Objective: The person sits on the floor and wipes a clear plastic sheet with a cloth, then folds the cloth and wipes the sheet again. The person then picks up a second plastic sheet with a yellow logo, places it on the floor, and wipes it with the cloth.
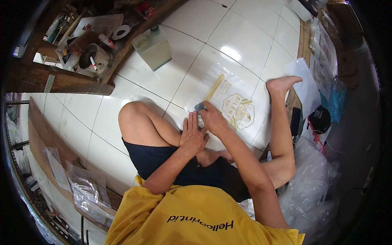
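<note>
On the white tiled floor before me lies a clear plastic sheet printed with a gold emblem and a gold bar. My right hand pinches a small crumpled blue-grey cloth against the sheet's left side, at the lower end of the gold bar. Just beside it, my left hand rests with its fingers stretched out and lying flat, the fingertips close to the cloth. Whether the left fingers touch the cloth is hard to make out.
A squarish container of cloudy liquid stands on the tiles ahead. At the upper left, a wooden shelf carries a cup, a tape roll and a marker. Crumpled clear plastic and a black cap lie to the right; my bent legs flank the sheet.
</note>
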Available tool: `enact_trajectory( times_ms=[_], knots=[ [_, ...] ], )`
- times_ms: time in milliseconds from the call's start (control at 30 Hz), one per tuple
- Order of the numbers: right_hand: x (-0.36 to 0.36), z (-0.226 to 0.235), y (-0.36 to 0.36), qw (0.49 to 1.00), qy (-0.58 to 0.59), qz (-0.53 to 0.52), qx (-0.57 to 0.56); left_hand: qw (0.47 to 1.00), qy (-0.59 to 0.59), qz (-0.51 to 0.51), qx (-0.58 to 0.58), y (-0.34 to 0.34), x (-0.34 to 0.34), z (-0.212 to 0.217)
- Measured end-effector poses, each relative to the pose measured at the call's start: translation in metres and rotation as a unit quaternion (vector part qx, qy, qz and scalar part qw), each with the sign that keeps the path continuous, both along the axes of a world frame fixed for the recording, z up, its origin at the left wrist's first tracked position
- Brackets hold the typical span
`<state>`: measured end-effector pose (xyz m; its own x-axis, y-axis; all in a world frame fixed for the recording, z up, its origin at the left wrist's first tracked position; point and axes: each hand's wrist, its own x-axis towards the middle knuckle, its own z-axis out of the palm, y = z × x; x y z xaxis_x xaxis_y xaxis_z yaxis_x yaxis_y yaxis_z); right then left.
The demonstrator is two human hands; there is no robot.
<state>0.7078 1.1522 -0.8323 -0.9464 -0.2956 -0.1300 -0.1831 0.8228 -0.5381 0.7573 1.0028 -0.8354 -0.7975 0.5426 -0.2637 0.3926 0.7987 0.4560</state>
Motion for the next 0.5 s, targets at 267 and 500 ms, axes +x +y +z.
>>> enact_trajectory(
  times_ms=[267, 500],
  knots=[
    [-0.008, -0.003, 0.0, 0.999, -0.028, -0.017, -0.019, 1.0, -0.004, -0.013, -0.026, 0.001, 0.0, 0.0],
    [0.011, -0.009, -0.004, 0.997, 0.009, -0.042, -0.056, 0.995, 0.007, -0.053, -0.088, -0.001, 0.008, -0.001]
  ],
)
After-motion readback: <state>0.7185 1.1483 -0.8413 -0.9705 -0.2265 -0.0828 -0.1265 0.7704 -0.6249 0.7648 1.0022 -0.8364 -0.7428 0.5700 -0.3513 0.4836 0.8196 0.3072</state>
